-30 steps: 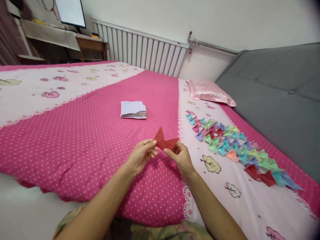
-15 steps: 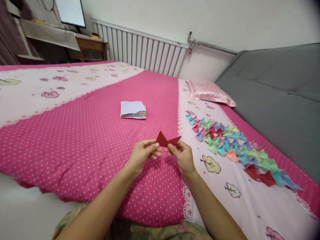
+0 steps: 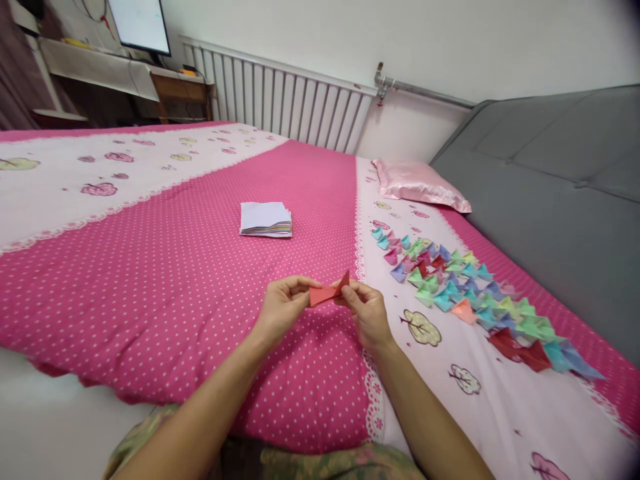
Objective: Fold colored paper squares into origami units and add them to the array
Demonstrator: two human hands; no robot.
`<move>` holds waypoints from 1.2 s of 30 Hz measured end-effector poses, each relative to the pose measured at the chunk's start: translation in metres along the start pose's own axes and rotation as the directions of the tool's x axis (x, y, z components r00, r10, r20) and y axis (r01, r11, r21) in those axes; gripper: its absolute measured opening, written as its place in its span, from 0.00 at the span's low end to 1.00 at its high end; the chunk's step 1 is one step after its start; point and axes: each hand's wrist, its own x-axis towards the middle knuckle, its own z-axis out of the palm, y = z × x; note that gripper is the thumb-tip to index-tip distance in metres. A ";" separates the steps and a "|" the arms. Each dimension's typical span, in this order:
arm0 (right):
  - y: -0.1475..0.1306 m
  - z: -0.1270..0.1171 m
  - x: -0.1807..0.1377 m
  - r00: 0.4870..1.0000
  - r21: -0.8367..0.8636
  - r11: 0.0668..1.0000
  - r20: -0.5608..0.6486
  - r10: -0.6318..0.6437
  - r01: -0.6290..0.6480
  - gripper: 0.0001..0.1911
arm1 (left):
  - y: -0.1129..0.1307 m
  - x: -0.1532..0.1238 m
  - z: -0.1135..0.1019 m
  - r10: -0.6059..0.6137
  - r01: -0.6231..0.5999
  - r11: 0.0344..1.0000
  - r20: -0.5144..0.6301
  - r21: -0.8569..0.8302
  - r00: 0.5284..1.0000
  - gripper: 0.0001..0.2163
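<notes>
Two hands (image 3: 283, 310) (image 3: 367, 315), one red paper (image 3: 324, 294), one stack (image 3: 265, 219) (folded pieces (image 3: 453, 288): dozens).

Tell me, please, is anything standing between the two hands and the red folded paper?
Nothing visible is. The left hand and the right hand both pinch the red folded paper directly, one at each end, above the pink dotted bedcover.

This is a bedroom in a home. A wide bed (image 3: 150, 267) with a pink dotted sheet fills most of the view. A satin pillow (image 3: 420, 187) lies beside a grey padded headboard (image 3: 550, 187). A white radiator (image 3: 285, 103) lines the wall, and a screen (image 3: 140, 25) stands on a desk (image 3: 100, 70).
</notes>
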 end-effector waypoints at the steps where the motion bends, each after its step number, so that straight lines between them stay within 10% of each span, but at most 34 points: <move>1: 0.000 0.000 0.000 1.000 0.019 1.000 0.004 0.020 -0.020 0.07 | -0.001 0.000 0.000 0.028 -0.028 1.000 0.022 0.009 0.999 0.04; 22: 0.002 0.003 0.000 0.984 0.155 0.971 0.021 0.180 -0.181 0.13 | -0.009 -0.005 0.003 0.102 -0.102 0.995 0.059 -0.007 0.993 0.16; 36: -0.001 0.003 0.000 0.978 0.107 0.973 0.059 0.200 -0.205 0.14 | -0.009 -0.004 -0.011 0.427 -0.479 0.769 0.217 0.424 0.878 0.12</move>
